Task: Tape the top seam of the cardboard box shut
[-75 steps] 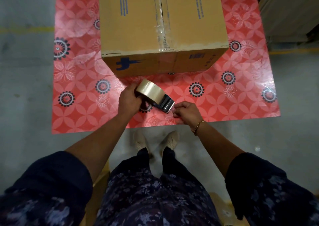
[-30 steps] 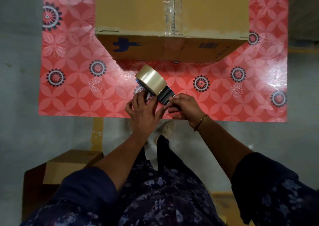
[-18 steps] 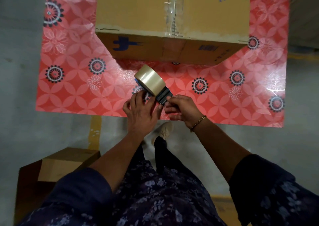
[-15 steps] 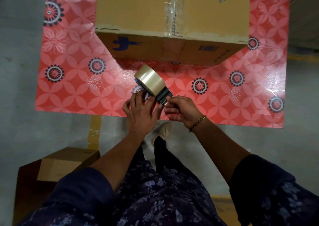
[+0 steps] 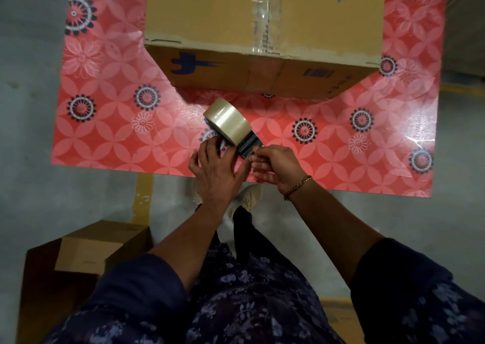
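A large brown cardboard box stands on the red flowered table. Clear tape runs along its top seam down to the near edge. In front of the box I hold a tape dispenser with a roll of clear tape above the table's near edge. My left hand grips the dispenser from below, fingers spread around its handle. My right hand pinches at the dispenser's dark blade end, where the tape's loose end sits; the tape end itself is too small to make out.
A smaller cardboard box sits on a dark brown surface at the lower left, beside my legs. The grey floor has a yellow line. My shoes show under the table's edge.
My left hand shifted from the roll's left side to under the dispenser. My right hand stayed pinched at the blade end. The view tilted slightly; the box has not moved.
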`<state>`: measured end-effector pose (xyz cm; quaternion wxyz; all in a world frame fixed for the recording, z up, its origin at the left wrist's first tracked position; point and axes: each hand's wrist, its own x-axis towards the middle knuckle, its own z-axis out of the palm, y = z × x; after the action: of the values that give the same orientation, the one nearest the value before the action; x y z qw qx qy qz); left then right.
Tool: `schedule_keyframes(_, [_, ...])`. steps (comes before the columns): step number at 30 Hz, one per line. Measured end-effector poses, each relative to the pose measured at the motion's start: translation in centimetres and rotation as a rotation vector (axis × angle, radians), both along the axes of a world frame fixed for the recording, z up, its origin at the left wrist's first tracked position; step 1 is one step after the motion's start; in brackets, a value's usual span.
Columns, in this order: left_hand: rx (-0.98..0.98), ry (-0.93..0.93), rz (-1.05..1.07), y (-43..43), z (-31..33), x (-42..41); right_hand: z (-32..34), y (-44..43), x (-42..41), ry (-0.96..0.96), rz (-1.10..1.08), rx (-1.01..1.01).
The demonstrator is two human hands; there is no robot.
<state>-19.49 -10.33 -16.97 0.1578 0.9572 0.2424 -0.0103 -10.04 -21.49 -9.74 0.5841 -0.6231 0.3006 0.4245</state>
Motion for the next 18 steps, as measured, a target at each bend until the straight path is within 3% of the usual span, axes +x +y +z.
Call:
schedule_keyframes(9, [0.001,-0.030,0.026,-0.4,0.1,0.0,0.0,-1.3,-0.7,-0.119,0.071,-0.048])
schedule_keyframes(18, [-0.025,-0.072,-0.004,0.5,0.5,0.1,-0.2,-1.8,-0.5,-0.111,0.145,-0.021])
